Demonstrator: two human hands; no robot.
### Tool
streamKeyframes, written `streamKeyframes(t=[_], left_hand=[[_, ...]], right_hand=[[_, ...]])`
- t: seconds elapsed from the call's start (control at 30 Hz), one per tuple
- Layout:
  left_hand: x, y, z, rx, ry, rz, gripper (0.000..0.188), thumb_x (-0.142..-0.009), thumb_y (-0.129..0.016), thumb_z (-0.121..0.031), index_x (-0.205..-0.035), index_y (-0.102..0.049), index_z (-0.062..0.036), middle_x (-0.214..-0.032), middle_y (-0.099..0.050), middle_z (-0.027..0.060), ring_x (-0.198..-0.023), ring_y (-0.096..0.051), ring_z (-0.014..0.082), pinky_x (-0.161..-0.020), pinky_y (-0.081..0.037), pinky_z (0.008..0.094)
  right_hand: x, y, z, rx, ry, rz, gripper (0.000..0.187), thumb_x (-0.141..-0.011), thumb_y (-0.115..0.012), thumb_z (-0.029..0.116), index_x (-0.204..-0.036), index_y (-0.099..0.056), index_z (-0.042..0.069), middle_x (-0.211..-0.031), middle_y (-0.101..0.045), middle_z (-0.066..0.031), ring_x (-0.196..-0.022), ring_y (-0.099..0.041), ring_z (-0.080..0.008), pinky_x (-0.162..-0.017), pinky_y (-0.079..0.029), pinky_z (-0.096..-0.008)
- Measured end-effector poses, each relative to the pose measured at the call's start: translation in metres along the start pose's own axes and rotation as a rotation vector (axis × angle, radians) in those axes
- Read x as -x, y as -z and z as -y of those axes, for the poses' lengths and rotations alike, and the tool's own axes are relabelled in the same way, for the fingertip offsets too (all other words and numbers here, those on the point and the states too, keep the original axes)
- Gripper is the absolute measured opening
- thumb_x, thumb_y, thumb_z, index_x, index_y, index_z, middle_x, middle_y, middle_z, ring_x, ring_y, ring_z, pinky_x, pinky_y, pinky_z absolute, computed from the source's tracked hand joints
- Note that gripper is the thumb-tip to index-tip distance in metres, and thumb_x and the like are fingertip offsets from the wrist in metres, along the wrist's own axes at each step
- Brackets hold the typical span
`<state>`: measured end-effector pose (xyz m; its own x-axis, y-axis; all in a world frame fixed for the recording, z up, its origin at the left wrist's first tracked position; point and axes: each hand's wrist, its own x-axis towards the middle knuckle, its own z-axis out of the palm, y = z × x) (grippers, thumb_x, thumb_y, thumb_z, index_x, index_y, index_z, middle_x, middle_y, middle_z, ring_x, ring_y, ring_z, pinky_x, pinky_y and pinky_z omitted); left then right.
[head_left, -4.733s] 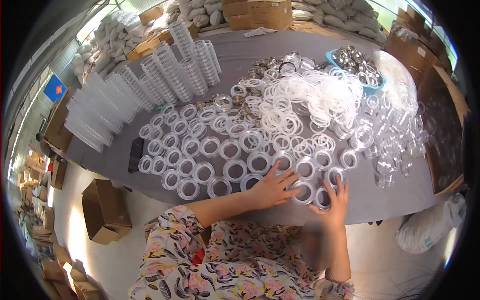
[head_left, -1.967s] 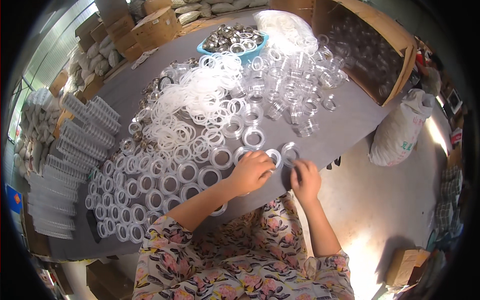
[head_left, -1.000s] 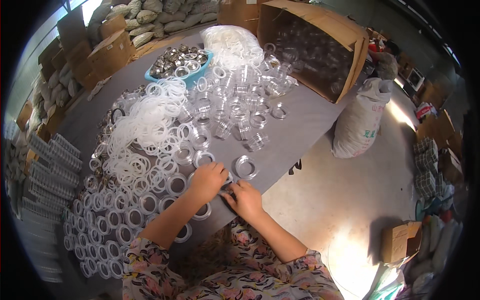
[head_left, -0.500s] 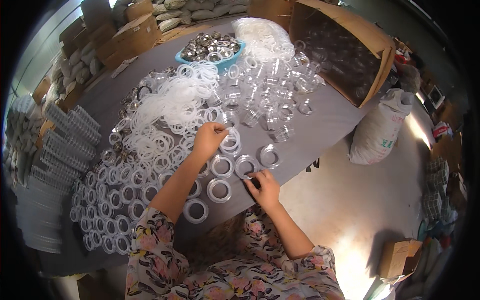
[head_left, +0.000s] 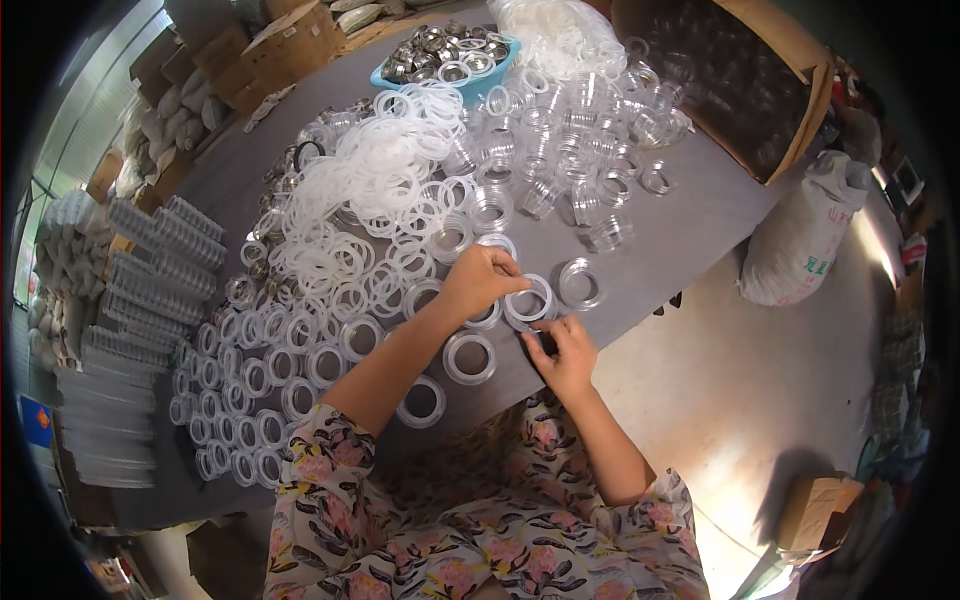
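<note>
My left hand (head_left: 482, 284) is closed in a pinch on the edge of a white plastic ring (head_left: 546, 296). That ring lies over a round clear plastic jar at the front of the table. From the near side, my right hand (head_left: 565, 358) grips the jar's rim with thumb and fingertips; part of the jar is hidden under the ring and fingers. Just to the right sits another clear jar (head_left: 580, 285) without a white ring. Nearer me lie jars topped with white rings, one (head_left: 469, 358) below my left wrist and one (head_left: 421, 402) beside my left forearm.
Loose white rings (head_left: 390, 150) heap mid-table, with clear jars (head_left: 575, 150) beyond. A blue basin (head_left: 480, 88) holds metal lids. Ringed jars (head_left: 250, 380) stand in rows at left, near stacked clear jars (head_left: 105, 410). A cardboard box (head_left: 800, 110) and white sack (head_left: 805, 235) are at right.
My left hand has moved right and nearer, bringing a white ring onto the jar by my right hand. My right hand stays at that jar. The whole view has shifted slightly.
</note>
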<state>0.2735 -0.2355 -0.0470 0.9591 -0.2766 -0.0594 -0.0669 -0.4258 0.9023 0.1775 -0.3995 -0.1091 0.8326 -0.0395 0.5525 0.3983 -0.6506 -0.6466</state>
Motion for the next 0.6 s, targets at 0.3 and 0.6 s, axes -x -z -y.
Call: streamKeyframes(t=[0.3,0.6], left_hand=[[0.026,-0.011,-0.019,-0.629,-0.553,-0.164,0.021,-0.072,-0.073,-0.017,-0.090,-0.068,-0.0081,-0.077,-0.060,0.0025,-0.078,-0.058,0.0221,-0.065,-0.045,0.0333],[0.037,-0.012,-0.013,-0.708,-0.564,0.216,0.019,-0.075,-0.065,-0.015,-0.094,-0.067,-0.0112,-0.080,-0.060,0.0026,-0.086,-0.054,0.0236,-0.078,-0.041,0.0372]], right_hand=[[-0.002,0.002,0.001,0.010,0.039,-0.019,0.020,-0.068,-0.078,0.016,-0.082,-0.064,0.011,-0.070,-0.051,-0.0029,-0.057,-0.053,-0.0189,-0.051,-0.043,-0.0310],[0.001,-0.006,-0.006,-0.040,-0.038,-0.063,0.040,-0.069,-0.078,0.016,-0.102,-0.056,0.009,-0.074,-0.060,-0.0020,-0.057,-0.056,-0.0157,-0.051,-0.045,-0.0286]])
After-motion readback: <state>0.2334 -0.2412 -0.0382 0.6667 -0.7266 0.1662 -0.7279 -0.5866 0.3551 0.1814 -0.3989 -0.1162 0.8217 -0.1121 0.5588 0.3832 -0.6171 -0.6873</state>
